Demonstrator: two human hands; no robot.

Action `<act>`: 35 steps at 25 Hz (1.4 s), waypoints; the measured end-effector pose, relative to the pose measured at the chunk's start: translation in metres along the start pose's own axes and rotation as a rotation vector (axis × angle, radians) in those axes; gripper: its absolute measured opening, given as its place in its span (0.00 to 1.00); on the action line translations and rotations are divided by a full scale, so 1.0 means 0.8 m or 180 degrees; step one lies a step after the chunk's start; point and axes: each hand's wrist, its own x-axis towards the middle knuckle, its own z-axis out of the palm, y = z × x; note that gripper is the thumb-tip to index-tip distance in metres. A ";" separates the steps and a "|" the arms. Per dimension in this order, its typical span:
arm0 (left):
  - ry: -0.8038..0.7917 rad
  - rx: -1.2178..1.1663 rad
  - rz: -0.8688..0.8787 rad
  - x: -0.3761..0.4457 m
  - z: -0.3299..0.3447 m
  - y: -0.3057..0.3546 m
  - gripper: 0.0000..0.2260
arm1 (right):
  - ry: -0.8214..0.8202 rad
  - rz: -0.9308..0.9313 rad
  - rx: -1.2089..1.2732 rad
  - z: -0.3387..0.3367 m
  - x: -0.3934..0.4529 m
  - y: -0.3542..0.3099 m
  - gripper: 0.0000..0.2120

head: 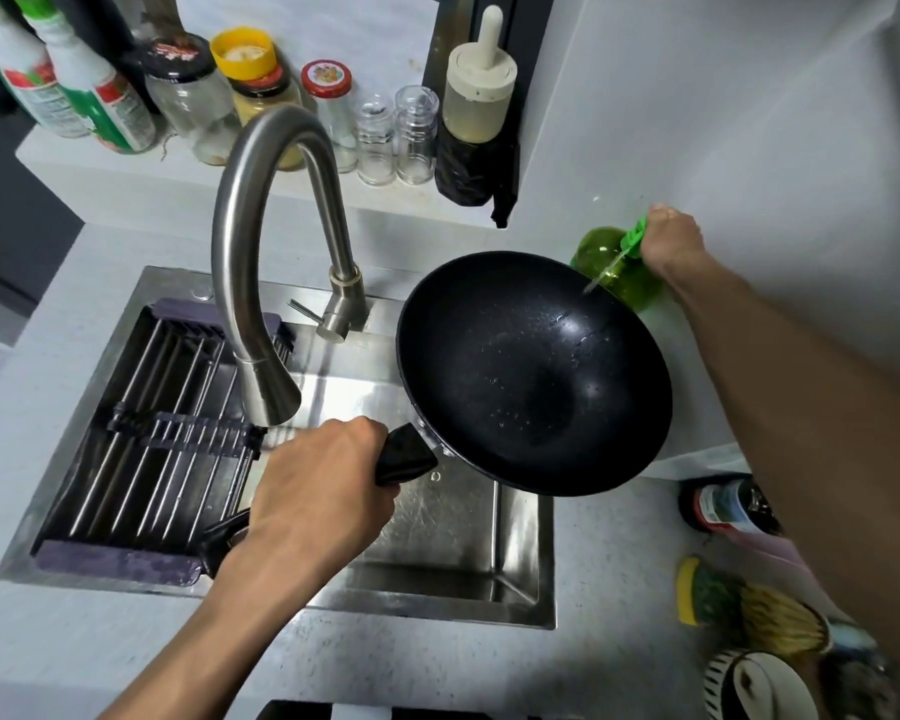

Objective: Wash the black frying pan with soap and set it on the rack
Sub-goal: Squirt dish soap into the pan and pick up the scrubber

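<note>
Over the steel sink [437, 579], a person held a black frying pan [533, 374] tilted, its bowl facing up and toward the camera, partly above the basin and partly above the bench [609, 589] to the right. The left hand [313, 491] gripped the pan's black handle [404, 456], fingers curled tightly round it close to where handle meets pan. The right hand [674, 241] reached past the far rim and pressed the green pump head of a green soap bottle [617, 272] standing just behind the pan; its fingers were curled over the pump, and a thin stream of soap ran from the nozzle onto the pan's inner wall. Water droplets dotted the dark coating.

A curved steel tap [266, 262] arched over the basin, no water visibly flowing. A dark roll-up drying rack [146, 428] with metal rods lay across the left half of the sink, with nothing resting on it. Jars and bottles lined the shelf [126, 168] behind.

The pan looked rigid and moderately heavy for one hand, and wet with soap it would likely be slippery, so the handle seemed the safest hold. Washing appeared barely begun, with scrubbing, rinsing and racking not yet done
</note>
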 end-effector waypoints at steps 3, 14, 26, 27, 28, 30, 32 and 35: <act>-0.0043 -0.0029 -0.0048 -0.004 0.013 0.000 0.09 | 0.0150 -0.0099 0.0103 0.006 -0.005 0.003 0.20; -0.0396 -0.0369 -0.0433 -0.057 0.130 -0.092 0.10 | 0.0006 -0.0663 0.1165 0.121 -0.270 -0.003 0.15; -0.0683 -0.0405 -0.0347 -0.019 0.205 -0.200 0.07 | -0.1005 -0.1102 0.2528 0.163 -0.362 -0.122 0.09; -0.0703 -0.0400 -0.0319 -0.009 0.210 -0.201 0.08 | -0.0727 -0.0997 0.2683 0.153 -0.350 -0.103 0.09; -0.0733 -0.0374 -0.0297 0.000 0.216 -0.200 0.09 | -0.0440 -0.0849 0.2796 0.146 -0.335 -0.087 0.08; -0.0791 -0.0307 -0.0258 0.015 0.229 -0.197 0.09 | 0.0021 -0.0657 0.2883 0.134 -0.303 -0.069 0.11; -0.0870 -0.0305 -0.0227 0.027 0.247 -0.191 0.11 | 0.0181 -0.0677 0.2895 0.134 -0.273 -0.051 0.11; -0.0979 -0.0491 -0.0330 0.033 0.277 -0.189 0.12 | 0.0071 -0.0221 0.3347 0.146 -0.242 -0.004 0.07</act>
